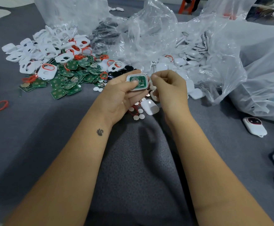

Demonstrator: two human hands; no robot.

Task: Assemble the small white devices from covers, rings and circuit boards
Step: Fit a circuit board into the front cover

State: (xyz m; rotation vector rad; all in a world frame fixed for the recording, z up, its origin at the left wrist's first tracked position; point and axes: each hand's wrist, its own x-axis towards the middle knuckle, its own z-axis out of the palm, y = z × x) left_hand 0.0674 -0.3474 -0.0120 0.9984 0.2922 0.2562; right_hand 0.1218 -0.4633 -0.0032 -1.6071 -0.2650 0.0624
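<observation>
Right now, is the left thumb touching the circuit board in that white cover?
Touching. The head view shows the left hand holding the white cover, its thumb tip pressed onto the green circuit board.

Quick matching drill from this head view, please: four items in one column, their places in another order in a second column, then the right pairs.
Items:
1. half-built device
2. loose red ring
3. pile of circuit boards
4. finished devices

Places:
A. alone on the grey cloth, far left
B. gripped in the left hand, board facing up
C. on the cloth at the right edge
D. heaped left of the hands, below the white covers

Pairs: 1-B, 2-A, 3-D, 4-C
</observation>
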